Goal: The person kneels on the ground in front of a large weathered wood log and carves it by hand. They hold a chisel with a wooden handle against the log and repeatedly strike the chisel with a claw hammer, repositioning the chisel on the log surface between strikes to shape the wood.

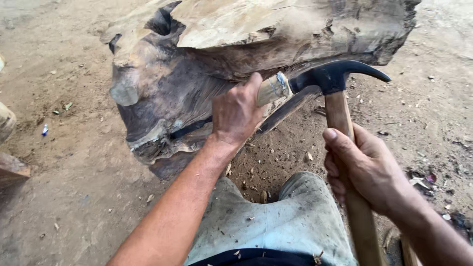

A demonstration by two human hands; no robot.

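Left arm bare, extended forward and up from lower left, wrist straight. Left hand (236, 113) closed in a fist, knuckles up, back of hand facing the camera. Right forearm enters from lower right corner. Right hand (364, 170) wrapped in a closed grip, thumb laid along the top, pointing forward.

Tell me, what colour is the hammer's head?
The hammer head is black, on a light brown wooden handle; the head view shows it.

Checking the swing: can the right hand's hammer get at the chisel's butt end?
Probably yes: the right hand holds the dark-headed wooden hammer right beside the wooden chisel handle, with nothing between.
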